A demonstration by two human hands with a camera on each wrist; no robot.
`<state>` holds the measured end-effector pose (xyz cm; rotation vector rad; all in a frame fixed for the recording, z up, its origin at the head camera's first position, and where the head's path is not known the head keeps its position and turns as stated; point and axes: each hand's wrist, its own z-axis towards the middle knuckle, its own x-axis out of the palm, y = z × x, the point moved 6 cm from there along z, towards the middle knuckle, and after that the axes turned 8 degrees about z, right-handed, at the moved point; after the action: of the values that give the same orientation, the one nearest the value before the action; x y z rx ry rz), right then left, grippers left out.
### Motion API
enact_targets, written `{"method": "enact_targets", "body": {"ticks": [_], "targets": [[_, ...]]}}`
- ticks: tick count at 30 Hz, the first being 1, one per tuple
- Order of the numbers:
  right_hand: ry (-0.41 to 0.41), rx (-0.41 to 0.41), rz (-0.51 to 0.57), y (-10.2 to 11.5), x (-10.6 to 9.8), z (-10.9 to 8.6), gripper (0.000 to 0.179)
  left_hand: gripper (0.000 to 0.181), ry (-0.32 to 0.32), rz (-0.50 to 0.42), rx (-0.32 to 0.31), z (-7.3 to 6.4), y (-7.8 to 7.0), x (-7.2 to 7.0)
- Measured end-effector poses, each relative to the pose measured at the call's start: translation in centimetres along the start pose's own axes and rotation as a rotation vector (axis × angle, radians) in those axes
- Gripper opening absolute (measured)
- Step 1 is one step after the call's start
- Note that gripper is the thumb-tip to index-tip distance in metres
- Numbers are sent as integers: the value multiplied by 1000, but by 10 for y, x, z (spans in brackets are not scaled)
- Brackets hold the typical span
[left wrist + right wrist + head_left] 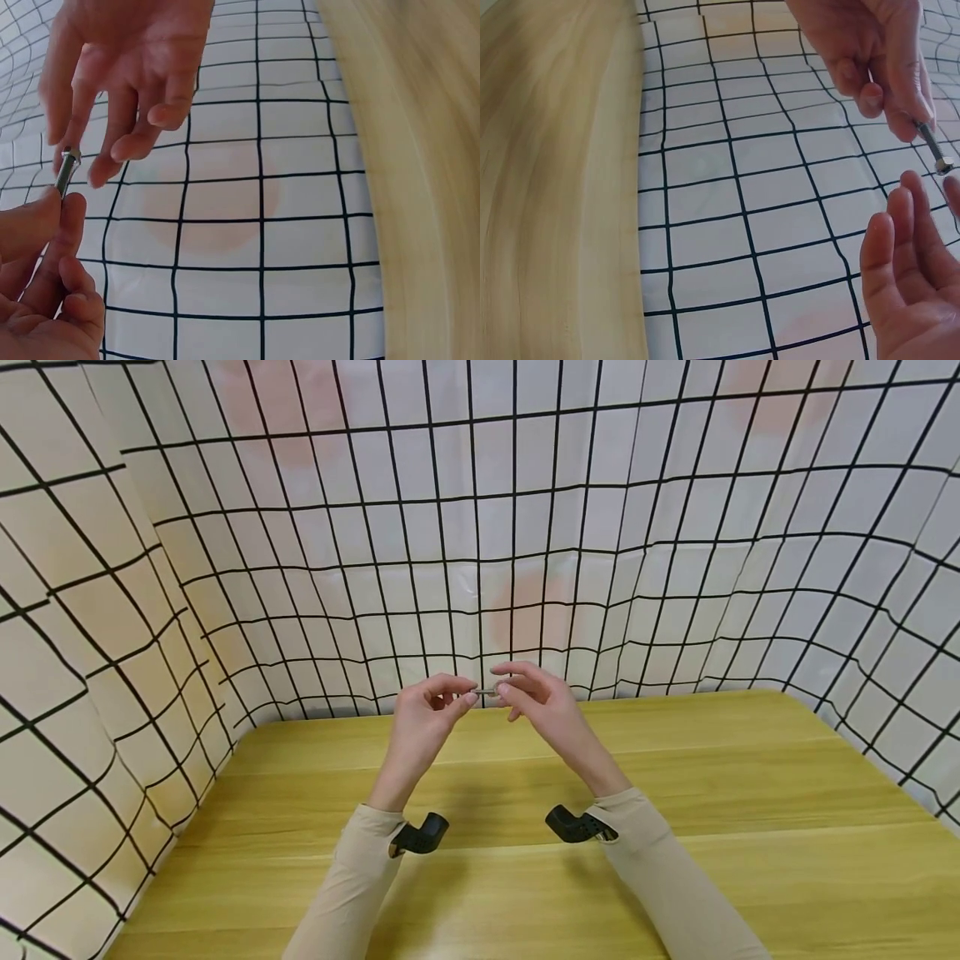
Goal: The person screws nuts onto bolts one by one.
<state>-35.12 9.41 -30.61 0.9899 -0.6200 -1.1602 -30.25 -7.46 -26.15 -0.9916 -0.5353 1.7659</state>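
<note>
Bolt [933, 141] up above counter [480, 885]; left hand [420, 727] pinching it, right hand [557, 718] fingers loosely spread by hex end [944, 165]. Probably a nut, already on; what's left unclear.

Two hands flanked one bolt [486, 692], the left hand [424, 717] at eight o'clock from it, the right hand [555, 708] at three, with one wooden table [487, 902] at six, two black wrist mounts [429, 833] [570, 825] at seven and five and two sleeves [343, 885] [667, 868] at seven and four.
</note>
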Motion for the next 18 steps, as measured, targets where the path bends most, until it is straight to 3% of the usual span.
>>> {"method": "enact_targets", "body": {"ticks": [4, 11, 18], "targets": [[23, -17, 11, 2, 0, -2, 36, 9, 4, 2, -13, 1, 2, 0], [20, -30, 45, 0, 1, -2, 28, 12, -3, -2, -17, 9, 36, 9], [11, -3, 40, -3, -1, -3, 24, 9, 1, -1, -10, 8, 41, 9]]}}
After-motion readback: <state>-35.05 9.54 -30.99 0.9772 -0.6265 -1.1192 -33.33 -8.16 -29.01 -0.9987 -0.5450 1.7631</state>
